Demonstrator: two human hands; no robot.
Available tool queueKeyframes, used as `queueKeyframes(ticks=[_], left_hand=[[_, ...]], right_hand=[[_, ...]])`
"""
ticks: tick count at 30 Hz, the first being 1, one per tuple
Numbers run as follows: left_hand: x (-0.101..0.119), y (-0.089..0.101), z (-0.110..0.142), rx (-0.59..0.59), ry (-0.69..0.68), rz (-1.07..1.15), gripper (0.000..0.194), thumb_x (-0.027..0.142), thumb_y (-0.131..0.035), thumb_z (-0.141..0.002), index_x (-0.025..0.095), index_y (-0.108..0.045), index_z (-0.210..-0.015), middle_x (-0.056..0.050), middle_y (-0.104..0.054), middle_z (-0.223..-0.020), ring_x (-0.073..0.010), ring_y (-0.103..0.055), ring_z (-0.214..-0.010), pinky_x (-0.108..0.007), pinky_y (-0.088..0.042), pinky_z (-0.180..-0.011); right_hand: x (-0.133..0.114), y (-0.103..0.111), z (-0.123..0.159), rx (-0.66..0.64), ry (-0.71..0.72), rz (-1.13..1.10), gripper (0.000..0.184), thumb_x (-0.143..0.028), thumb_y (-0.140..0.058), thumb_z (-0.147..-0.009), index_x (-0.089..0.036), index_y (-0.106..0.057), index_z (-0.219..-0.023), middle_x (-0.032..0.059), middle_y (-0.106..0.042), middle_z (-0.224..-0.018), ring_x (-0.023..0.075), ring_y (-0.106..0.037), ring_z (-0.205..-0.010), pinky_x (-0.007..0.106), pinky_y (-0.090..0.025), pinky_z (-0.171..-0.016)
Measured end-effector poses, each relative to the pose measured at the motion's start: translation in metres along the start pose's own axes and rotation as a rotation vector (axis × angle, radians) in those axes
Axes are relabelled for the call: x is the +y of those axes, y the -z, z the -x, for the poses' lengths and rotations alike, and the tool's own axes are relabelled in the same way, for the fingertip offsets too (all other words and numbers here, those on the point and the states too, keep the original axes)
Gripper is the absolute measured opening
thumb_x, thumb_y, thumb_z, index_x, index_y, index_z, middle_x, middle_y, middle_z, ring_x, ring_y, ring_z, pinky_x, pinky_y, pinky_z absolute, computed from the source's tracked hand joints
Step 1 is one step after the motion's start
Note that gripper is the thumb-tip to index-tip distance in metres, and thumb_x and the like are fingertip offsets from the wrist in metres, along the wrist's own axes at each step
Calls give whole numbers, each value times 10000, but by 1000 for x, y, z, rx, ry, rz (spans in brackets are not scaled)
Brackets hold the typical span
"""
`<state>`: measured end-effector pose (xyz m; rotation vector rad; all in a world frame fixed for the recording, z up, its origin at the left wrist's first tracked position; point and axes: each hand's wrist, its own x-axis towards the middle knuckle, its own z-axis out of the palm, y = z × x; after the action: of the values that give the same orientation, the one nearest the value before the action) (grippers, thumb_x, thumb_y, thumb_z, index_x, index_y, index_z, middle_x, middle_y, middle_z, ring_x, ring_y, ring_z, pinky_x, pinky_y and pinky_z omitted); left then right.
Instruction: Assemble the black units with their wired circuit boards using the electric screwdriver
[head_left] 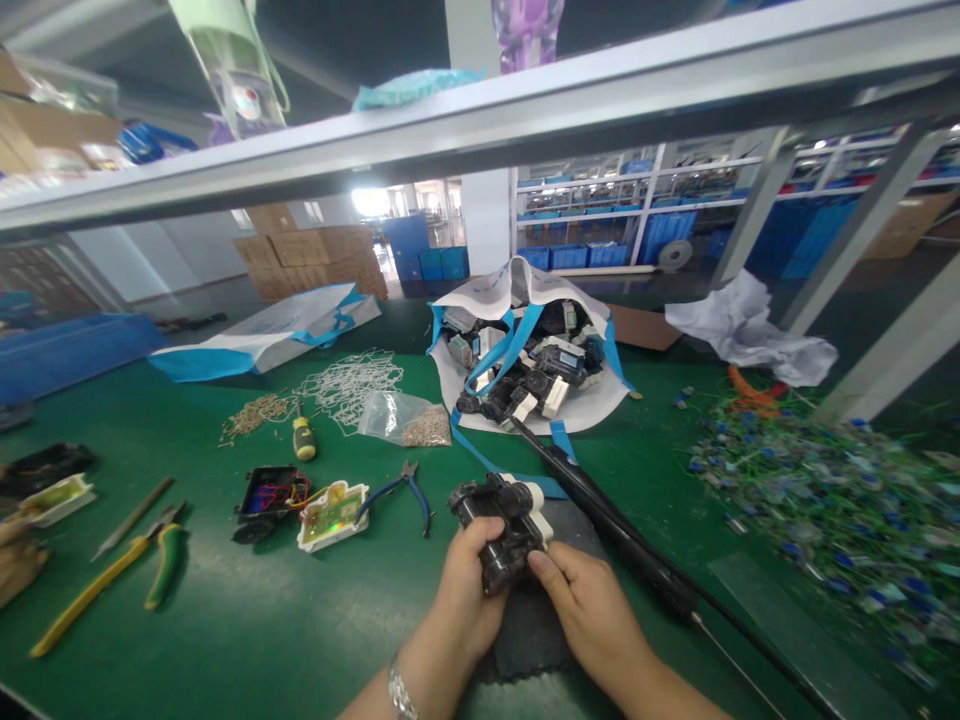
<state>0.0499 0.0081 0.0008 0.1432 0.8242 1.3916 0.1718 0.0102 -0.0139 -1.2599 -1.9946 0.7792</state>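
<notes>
My left hand point(469, 590) and my right hand point(589, 605) both grip a black-and-white plastic device point(501, 522), holding it just above a dark mat point(529, 625) on the green table point(300, 620). A long black tool point(611, 520) lies diagonally to the right of the device, its thin tip pointing to the lower right. Behind the device stands an open white-and-blue bag point(525, 350) filled with several similar black-and-white devices.
Left of my hands lie blue-handled pliers point(405, 490), an opened device with red wires and a circuit board point(300, 500), yellow-green pliers point(120, 570), a screwdriver point(303, 437), a bag of small parts point(405, 418). A pile of small blue-green scraps point(817, 500) covers the right. Another person's hand point(16, 560) is at the left edge.
</notes>
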Motion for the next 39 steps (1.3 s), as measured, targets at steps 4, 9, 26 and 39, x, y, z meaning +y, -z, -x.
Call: queueKeyframes(ticks=[4,9,26,39], left_hand=[[3,-1,-1,-38,57,36,236,184,-485,-706,46,-585,-869,-103,-648,-721,-191,-602,-653,-288,-455,-652],[10,-3,1,-57,105,49,243,206,-462,-710,51,-602,-835,-119,-656,-720,-207,-605,-641,-296,-451,-618],[17,-3,1,-18,232,-23,212,211,-443,-691,68,-584,-759,-93,-636,-651,-184,-580,-577,-275,-428,-561],[20,-3,2,-25,251,12,236,248,-412,-760,84,-579,-782,-90,-641,-680,-189,-586,-593,-292,-448,-558]], right_hand=[[-1,2,1,-90,23,-45,322,-387,-368,-866,-172,-518,-679,26,-574,-684,166,-523,-645,238,-355,-566],[-5,3,4,-152,69,52,251,-248,-338,-867,-181,-548,-747,46,-589,-798,184,-537,-758,258,-367,-658],[-5,7,-8,-256,-62,-370,240,-339,-416,-713,-154,-475,-572,10,-469,-588,154,-433,-598,242,-288,-554],[-1,3,-8,-224,-69,-453,286,-402,-403,-724,-168,-470,-572,-29,-375,-486,117,-351,-475,224,-265,-476]])
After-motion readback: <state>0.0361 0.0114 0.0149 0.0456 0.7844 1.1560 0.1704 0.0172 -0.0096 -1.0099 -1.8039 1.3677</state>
